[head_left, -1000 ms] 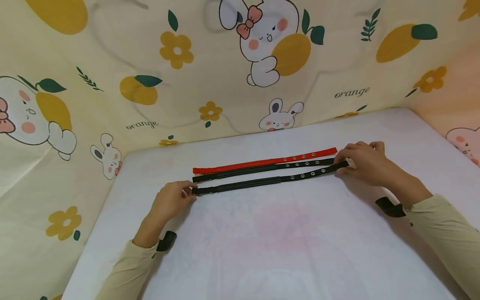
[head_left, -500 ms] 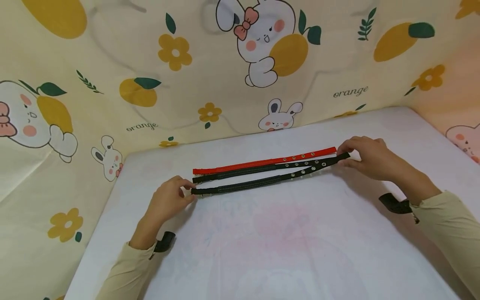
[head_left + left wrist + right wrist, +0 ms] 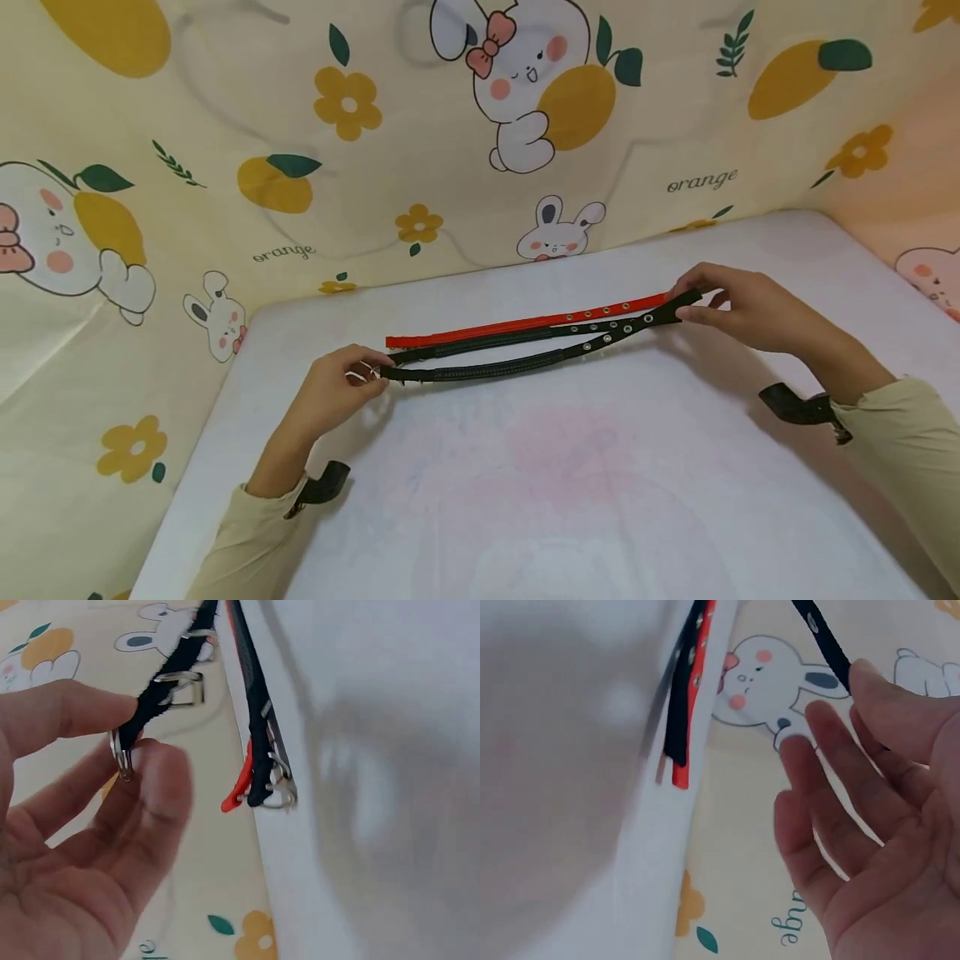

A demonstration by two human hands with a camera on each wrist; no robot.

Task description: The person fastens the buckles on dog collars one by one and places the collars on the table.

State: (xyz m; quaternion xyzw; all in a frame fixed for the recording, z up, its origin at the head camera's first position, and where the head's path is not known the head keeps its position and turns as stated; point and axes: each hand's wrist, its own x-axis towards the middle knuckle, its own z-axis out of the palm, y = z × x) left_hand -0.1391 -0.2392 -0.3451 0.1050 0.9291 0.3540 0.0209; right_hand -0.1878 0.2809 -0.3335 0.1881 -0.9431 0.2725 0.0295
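My left hand (image 3: pixel 330 393) pinches the buckle end of the nearest black collar (image 3: pixel 502 367), lifted a little. In the left wrist view, a metal buckle (image 3: pixel 189 688) hangs from this collar beside the thumb and fingers. At the other end my right hand (image 3: pixel 753 310) pinches the tip of the same collar; an eyelet (image 3: pixel 813 622) shows near it in the right wrist view. Behind lie a second black collar (image 3: pixel 491 340) and a red collar (image 3: pixel 480 330), side by side. The raised tip crosses in front of the second collar's right end, and my right fingers cover the red collar's tip.
The white table (image 3: pixel 525 483) stretches out in front of the collars. Behind it stands a cream cloth wall (image 3: pixel 465 183) printed with rabbits and oranges. A black wrist strap (image 3: pixel 797 408) shows at the right sleeve, another at the left.
My right hand has taken the near collar's tip and raised it away from me. My left hand has lifted the buckle end slightly. The red and second black collars stay in place.
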